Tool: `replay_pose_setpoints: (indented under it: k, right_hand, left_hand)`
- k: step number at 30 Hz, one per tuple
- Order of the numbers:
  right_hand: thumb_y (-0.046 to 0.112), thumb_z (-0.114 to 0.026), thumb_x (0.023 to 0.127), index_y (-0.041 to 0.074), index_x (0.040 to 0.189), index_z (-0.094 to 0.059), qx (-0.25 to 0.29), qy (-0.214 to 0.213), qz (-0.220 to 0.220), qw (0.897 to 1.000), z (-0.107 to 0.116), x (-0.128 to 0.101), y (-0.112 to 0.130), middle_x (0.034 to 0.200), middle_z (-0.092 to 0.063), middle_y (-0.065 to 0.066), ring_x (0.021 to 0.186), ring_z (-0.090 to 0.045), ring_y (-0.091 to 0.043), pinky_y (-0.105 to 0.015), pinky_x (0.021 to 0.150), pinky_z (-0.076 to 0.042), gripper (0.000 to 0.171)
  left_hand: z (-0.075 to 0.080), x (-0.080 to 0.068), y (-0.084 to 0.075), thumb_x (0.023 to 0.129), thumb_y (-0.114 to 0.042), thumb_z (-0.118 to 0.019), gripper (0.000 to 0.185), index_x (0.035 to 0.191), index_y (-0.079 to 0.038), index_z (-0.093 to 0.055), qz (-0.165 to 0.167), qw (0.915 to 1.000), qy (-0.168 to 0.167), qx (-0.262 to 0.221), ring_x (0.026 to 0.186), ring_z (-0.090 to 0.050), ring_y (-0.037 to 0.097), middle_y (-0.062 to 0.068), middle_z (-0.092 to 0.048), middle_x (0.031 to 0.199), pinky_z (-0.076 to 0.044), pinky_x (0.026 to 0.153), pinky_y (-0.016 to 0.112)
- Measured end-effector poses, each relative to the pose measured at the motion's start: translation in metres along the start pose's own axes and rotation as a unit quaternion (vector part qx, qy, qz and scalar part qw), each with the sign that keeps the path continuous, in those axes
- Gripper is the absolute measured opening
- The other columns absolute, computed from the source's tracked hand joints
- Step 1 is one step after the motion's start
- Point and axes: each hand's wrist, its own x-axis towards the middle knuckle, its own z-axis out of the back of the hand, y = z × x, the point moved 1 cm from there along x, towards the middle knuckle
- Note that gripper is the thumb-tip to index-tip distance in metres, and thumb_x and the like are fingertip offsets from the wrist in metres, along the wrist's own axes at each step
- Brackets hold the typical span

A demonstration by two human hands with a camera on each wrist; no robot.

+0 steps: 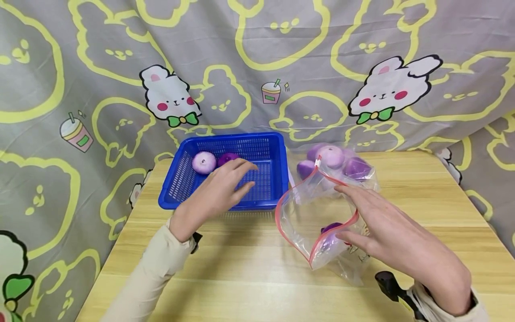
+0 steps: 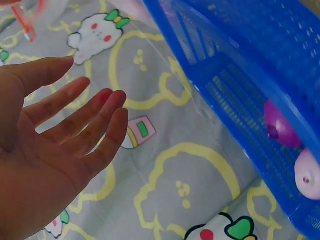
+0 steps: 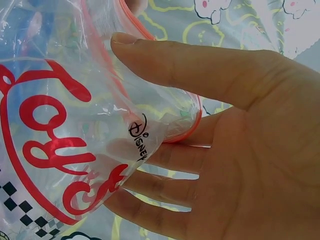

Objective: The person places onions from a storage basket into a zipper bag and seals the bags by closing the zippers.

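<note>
My left hand hovers over the front of a blue plastic basket, its fingers spread and holding nothing in the left wrist view. At the basket's back left lie a pale purple onion and a darker purple onion, the latter partly behind my hand. My right hand touches the side of a clear zip bag with a red-edged, gaping mouth. Its thumb and fingers stay straight and apart, on either side of the bag's edge. Inside that bag shows a purple onion; red lettering marks its side.
Behind the zip bag, several purple onions lie in clear plastic to the right of the basket. All this stands on a wooden table, with a grey cartoon-print cloth hanging along its back.
</note>
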Motion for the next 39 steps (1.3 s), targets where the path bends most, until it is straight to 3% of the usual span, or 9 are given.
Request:
replay_pose_setpoints:
  k: [8,18,26,39]
  right_hand:
    - [0.042,-0.073,0.089,0.026,0.159,-0.021,0.005,0.001,-0.005,1.0,-0.001,0.0,-0.001,0.154,-0.04,-0.006,0.139,-0.039,-0.033,-0.06,0.105,-0.038,0.088]
    - [0.038,-0.077,0.087,0.025,0.158,-0.023,0.003,-0.004,-0.007,1.0,-0.001,0.0,-0.001,0.153,-0.041,-0.005,0.138,-0.04,-0.032,-0.059,0.105,-0.038,0.09]
    - [0.042,-0.074,0.089,0.026,0.159,-0.022,0.002,-0.005,-0.004,1.0,-0.001,0.001,-0.001,0.156,-0.037,-0.002,0.14,-0.038,-0.029,-0.057,0.106,-0.038,0.088]
    - [0.041,-0.074,0.089,0.026,0.158,-0.023,-0.001,-0.007,-0.007,1.0,-0.003,0.002,-0.004,0.152,-0.042,-0.004,0.138,-0.041,-0.027,-0.056,0.105,-0.039,0.088]
  left_hand:
    - [-0.001,0.024,0.022,0.097,-0.018,-0.064,0.031,0.123,-0.001,-0.063,0.002,0.9991,0.036,-0.023,0.113,-0.061,0.025,0.012,-0.065,0.12,-0.05,0.099,0.04]
    - [-0.002,0.051,0.052,0.096,-0.016,-0.066,0.029,0.121,-0.002,-0.064,0.026,0.9978,0.061,-0.007,0.107,-0.062,0.028,0.014,-0.065,0.119,-0.051,0.093,0.043]
    - [-0.008,0.07,0.078,0.095,-0.013,-0.067,0.03,0.122,-0.001,-0.063,0.076,0.9917,0.103,0.011,0.11,-0.061,0.03,0.016,-0.065,0.12,-0.051,0.094,0.043]
    - [-0.035,0.093,0.115,0.092,-0.01,-0.068,0.036,0.125,0.003,-0.063,0.133,0.9805,0.142,0.027,0.116,-0.061,0.033,0.02,-0.064,0.127,-0.05,0.097,0.046]
